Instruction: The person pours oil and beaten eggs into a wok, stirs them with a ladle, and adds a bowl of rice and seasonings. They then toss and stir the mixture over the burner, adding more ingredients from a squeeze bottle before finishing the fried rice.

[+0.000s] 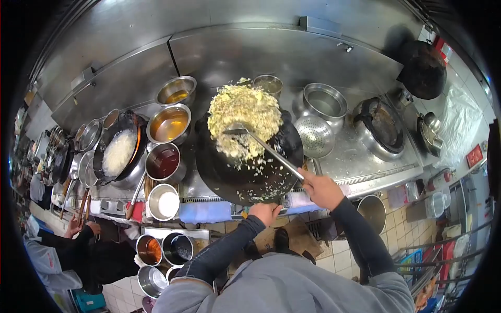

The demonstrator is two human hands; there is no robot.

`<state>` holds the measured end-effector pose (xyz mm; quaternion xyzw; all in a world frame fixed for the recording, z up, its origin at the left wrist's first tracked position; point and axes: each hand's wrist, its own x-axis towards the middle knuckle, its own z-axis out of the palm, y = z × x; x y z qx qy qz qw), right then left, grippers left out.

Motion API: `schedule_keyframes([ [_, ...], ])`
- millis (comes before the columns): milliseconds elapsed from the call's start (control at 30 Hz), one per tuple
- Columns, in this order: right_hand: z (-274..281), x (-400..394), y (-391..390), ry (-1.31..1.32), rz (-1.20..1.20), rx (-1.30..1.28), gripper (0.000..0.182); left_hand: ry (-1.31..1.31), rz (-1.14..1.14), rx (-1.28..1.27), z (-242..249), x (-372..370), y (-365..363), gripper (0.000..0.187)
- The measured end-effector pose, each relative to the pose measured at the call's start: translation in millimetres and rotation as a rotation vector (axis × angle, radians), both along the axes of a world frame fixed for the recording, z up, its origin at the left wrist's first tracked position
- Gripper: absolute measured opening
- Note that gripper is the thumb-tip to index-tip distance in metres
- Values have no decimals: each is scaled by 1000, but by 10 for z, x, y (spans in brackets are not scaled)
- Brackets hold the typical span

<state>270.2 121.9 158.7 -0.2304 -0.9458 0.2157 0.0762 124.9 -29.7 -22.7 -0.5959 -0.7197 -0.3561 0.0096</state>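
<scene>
My right hand is closed around the long handle of a ladle, which slants up and left across a big black wok. The ladle's head reaches into a large mass of fried rice, yellow and pale with greenish bits. That mass is blurred and seems tossed up at the far side of the wok. Loose grains are scattered over the near wall. At the wok's near edge, my left hand is closed, apparently gripping the wok's handle or rim, which the fingers hide.
Left of the wok stand bowls of yellow liquid and a pot of dark red sauce. A perforated strainer and a metal pot sit to the right. At far left, a co-worker's hand is near another wok.
</scene>
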Motion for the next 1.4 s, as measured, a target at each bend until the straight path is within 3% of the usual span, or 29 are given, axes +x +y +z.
schedule_keyframes([
  [33,61,31,-10,-39,5,-1,50,-69,28,-411,440,-65,66,37],
  [67,122,124,-58,-91,11,-11,51,-59,55,-437,529,-219,238,39],
  [133,403,386,-92,-121,44,-68,49,-128,78,-247,474,-634,494,38],
  [233,1186,979,-45,-266,145,-52,44,-142,17,-335,710,-496,272,37],
  [333,1976,1166,-129,-462,175,4,43,-80,-140,-245,1313,-296,-80,33],
  [400,1860,981,-76,-452,190,51,42,-56,-139,-227,1542,-468,117,33],
  [433,1721,865,-36,-436,194,95,41,-116,-103,-129,1414,-573,292,35],
  [467,1406,688,92,-352,197,114,38,-23,-74,10,1173,-679,482,36],
  [533,677,313,223,-102,236,168,35,-11,69,-36,504,-607,639,34],
  [600,309,35,132,-184,162,235,37,-64,86,-206,64,-356,547,32],
  [667,130,-63,-5,-13,30,185,39,-125,-12,-266,31,-121,248,33],
  [733,115,-105,-28,-3,55,234,38,-5,-39,-25,385,-94,61,36],
  [767,156,-85,-71,10,-59,-268,38,-40,-22,-336,788,-206,74,37],
  [800,193,3,-130,16,-188,-772,40,-16,25,-291,791,-361,206,36],
  [833,257,31,-118,105,-114,-1111,38,-45,36,-159,775,-546,294,37],
  [867,372,-19,-171,116,-106,-1107,38,-42,10,-113,662,-720,381,36],
  [933,585,-173,-301,625,28,-1693,32,56,42,-107,510,-945,545,33],
  [967,651,-296,-254,711,162,-1528,22,69,40,-110,443,-980,584,33],
  [1033,577,-753,82,651,103,-321,18,65,242,-161,278,-965,628,33],
  [1100,476,-1444,358,1046,-28,-534,10,83,240,-151,85,-1018,675,33],
  [1133,448,-1919,631,1329,109,-739,14,87,245,-130,48,-1042,704,34],
  [1167,653,-2158,965,1121,167,-889,21,78,224,-144,65,-1067,689,34],
  [1233,1159,-2747,1354,1134,-32,-789,32,57,206,-185,144,-1065,665,34],
  [1267,1435,-2897,1537,1201,-99,-900,33,34,187,-214,204,-1079,660,33],
  [1333,1989,-2771,1722,1293,-70,-766,37,34,194,-208,251,-1074,644,31],
  [1400,1947,-2481,1666,1303,-60,-775,36,-26,164,-264,259,-1072,637,33],
])
